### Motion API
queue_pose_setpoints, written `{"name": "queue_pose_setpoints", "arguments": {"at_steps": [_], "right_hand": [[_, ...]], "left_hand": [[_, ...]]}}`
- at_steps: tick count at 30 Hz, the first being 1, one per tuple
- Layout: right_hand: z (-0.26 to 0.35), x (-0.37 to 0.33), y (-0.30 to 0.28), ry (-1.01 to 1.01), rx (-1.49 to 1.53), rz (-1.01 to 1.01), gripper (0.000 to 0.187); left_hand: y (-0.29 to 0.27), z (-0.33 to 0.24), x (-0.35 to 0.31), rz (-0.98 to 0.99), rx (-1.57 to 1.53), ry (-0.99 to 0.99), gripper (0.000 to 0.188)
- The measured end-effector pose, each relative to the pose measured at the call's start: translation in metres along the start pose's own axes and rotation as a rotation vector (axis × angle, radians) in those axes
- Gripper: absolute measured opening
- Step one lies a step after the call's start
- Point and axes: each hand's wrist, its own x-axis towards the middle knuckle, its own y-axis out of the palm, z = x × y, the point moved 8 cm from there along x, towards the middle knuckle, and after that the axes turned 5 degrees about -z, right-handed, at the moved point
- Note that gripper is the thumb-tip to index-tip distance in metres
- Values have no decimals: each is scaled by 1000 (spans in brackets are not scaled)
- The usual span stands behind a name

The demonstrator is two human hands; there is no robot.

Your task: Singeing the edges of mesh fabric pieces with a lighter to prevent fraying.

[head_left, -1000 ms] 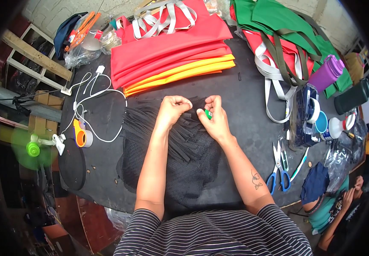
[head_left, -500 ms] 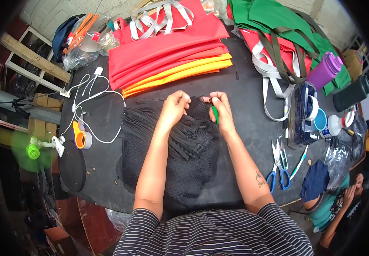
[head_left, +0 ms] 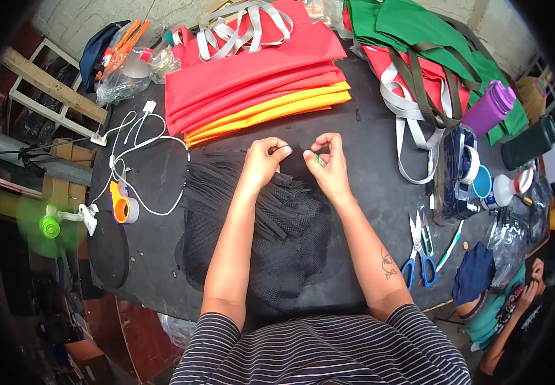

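Note:
A heap of black mesh fabric [head_left: 271, 256], with many thin strips or folds across its upper part, lies on the table in front of me. Over its far edge, my left hand [head_left: 266, 163] is closed in a pinch, thumb against the fingers, on the mesh edge. My right hand [head_left: 330, 170] is a short gap to the right, its fingers curled round a small green-handled tool [head_left: 318, 159]. Most of that tool is hidden by the hand, so its exact kind does not show.
Stacked red and yellow fabric bags [head_left: 252, 90] lie beyond the mesh, with green bags [head_left: 418, 32] at the far right. To the right are blue-handled scissors [head_left: 417, 253] and a purple bottle [head_left: 489, 108]. A white cable [head_left: 118, 160] and tape dispenser [head_left: 123, 206] lie left.
My right hand has turned, so less of the green tool shows, and its thumb has come nearer the left hand. The left hand has barely shifted.

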Motion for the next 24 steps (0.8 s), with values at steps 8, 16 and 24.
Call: {"name": "queue_pose_setpoints", "arguments": {"at_steps": [8, 16, 24], "right_hand": [[22, 5, 3, -143, -296, 24, 49], [13, 3, 6, -46, -287, 80, 43], [25, 1, 14, -131, -184, 29, 16]], "left_hand": [[0, 4, 1, 30, -24, -4, 15], [-1, 2, -1, 37, -33, -8, 16], [-1, -2, -5, 49, 4, 35, 14]]}}
